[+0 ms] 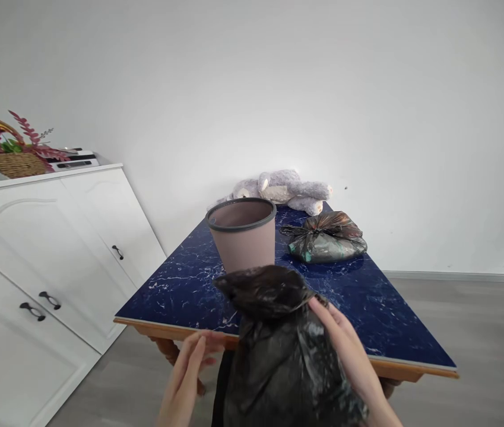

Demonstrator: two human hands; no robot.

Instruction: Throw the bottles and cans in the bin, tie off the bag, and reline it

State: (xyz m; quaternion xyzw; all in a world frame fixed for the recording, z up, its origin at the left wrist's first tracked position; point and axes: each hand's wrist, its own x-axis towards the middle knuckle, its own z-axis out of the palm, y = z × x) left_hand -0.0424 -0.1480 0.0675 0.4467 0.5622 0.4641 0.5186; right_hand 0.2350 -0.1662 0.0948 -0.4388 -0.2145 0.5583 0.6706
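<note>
The right hand (345,335) pinches the upper side of a black bag (287,362) at the near edge of the table (176,290), the left hand (192,367) hangs beside it with fingers loosely parted, and a bin (249,246) stands toward the far edge.

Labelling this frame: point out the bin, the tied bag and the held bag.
Bin (247,246), head view: outer wall.
Tied bag (328,245), head view: bulging body.
Held bag (284,359), head view: side facing the camera.
</note>
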